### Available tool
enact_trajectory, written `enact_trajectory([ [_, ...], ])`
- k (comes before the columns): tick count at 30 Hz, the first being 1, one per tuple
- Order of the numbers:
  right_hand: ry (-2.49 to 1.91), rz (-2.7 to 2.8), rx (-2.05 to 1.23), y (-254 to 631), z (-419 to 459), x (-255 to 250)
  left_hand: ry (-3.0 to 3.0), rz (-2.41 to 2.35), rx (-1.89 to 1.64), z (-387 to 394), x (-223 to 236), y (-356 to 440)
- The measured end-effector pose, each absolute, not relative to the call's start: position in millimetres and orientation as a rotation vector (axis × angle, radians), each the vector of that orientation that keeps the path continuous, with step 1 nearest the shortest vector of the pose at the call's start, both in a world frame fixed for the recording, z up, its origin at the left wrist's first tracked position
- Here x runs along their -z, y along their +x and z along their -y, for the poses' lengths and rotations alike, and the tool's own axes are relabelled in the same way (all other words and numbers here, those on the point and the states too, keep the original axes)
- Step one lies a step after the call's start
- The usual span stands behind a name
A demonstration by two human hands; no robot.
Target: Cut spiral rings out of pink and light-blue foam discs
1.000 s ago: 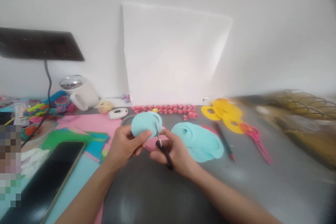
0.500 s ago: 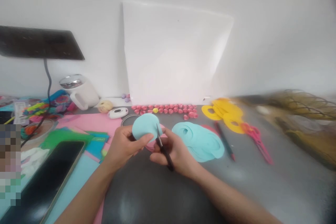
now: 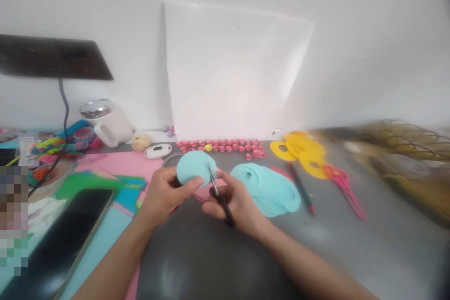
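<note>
Pinched in my left hand [image 3: 167, 192] is a light-blue paper circle [image 3: 192, 168], thumb on its front face and the other fingers behind. My right hand [image 3: 234, 199] is closed around the black handles of a pair of scissors [image 3: 221, 199]. Their blades point up and lie at the right edge of the circle. Just to the right of my right hand, a pile of light-blue paper pieces [image 3: 270, 192] with cut-outs lies on the dark table [image 3: 197, 258]. Pink paper pieces [image 3: 203, 193] show partly between my hands.
Small rolled pink pieces [image 3: 235, 145] sit in rows before a white board [image 3: 235, 70]. On the right are yellow paper rings [image 3: 302, 152], a dark pencil [image 3: 303, 192] and pink scissors [image 3: 344, 191]. A phone [image 3: 66, 239], coloured sheets [image 3: 123, 164] and a white mug [image 3: 110, 124] occupy the left.
The light-blue circle has shifted very slightly left and up, and the scissors' tilt at its right edge differs a little. Both hands keep their holds.
</note>
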State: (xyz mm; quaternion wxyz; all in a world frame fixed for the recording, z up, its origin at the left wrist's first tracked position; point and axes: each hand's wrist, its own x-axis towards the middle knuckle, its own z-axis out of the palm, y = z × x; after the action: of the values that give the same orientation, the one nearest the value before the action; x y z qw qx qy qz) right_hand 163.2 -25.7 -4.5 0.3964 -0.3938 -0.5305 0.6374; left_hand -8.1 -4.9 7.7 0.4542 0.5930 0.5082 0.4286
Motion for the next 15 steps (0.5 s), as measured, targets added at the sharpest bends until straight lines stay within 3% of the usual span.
enact_trajectory([
  [15,-1.017,1.345,-1.623,161.6,27.0,4.5,1.427,-1.195,-1.028,5.8,-5.1,-8.7],
])
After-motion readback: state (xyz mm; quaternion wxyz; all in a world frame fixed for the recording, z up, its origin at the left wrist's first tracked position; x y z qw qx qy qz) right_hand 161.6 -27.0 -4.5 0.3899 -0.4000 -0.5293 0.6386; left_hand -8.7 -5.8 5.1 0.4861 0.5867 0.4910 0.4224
